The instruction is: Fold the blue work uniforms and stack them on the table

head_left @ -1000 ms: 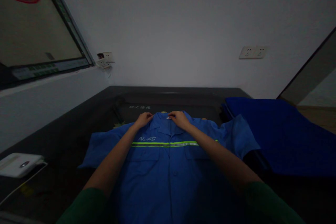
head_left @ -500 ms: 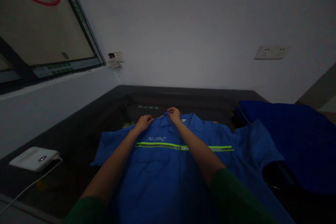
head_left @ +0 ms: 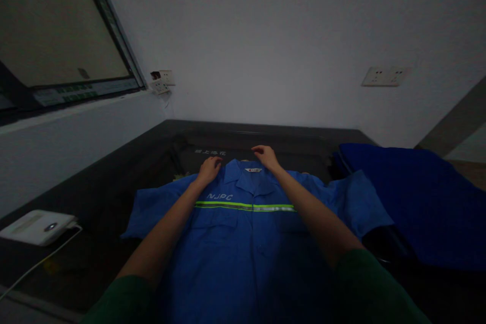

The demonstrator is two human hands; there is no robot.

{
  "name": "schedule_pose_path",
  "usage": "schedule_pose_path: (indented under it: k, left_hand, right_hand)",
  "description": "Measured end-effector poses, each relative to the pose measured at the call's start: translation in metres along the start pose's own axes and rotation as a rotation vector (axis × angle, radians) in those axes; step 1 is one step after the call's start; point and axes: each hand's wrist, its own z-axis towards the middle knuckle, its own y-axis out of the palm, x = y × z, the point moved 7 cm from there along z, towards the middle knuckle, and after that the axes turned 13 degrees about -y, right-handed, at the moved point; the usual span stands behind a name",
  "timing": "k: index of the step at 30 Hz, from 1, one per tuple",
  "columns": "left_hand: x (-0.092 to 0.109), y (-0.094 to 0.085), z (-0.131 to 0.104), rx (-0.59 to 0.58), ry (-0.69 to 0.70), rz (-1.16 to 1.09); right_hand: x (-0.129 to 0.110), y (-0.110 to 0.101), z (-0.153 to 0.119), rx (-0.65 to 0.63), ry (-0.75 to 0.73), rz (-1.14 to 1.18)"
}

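Note:
A blue short-sleeved work shirt (head_left: 224, 258) lies front up on the dark table (head_left: 182, 136), its collar away from me. It has "NJPC" lettering and a yellow-green and silver stripe across the chest. Beside the collar on the left is my left hand (head_left: 209, 169), at the shirt's shoulder edge, fingers bent with the tips apart and no cloth visible between them. Above the collar's right side hovers my right hand (head_left: 266, 157), its fingers loosely curved and apart, holding nothing. A white label (head_left: 253, 170) shows inside the collar.
Folded dark blue cloth (head_left: 413, 197) lies at the right. On the left sits a white device (head_left: 38, 227) with a cable. Wall sockets (head_left: 385, 76) are at the back right, and a window (head_left: 64, 25) is at the upper left.
My right hand has let go of the collar and moved right and slightly up. The collar lies more open, with its label uncovered. My left hand has shifted slightly up.

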Motion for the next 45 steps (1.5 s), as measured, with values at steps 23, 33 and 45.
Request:
schedule_pose_path:
  k: [23, 33, 45]
  left_hand:
    - [0.054, 0.036, 0.062, -0.288, 0.381, 0.192]
    - [0.056, 0.038, 0.062, -0.277, 0.327, 0.045]
    - [0.064, 0.047, 0.047, -0.179, 0.373, -0.082]
  right_hand:
    - [0.060, -0.031, -0.013, -0.521, -0.097, -0.446]
    - [0.072, -0.034, -0.008, -0.498, -0.077, -0.277]
    - [0.063, -0.019, -0.031, -0.277, -0.106, -0.430]
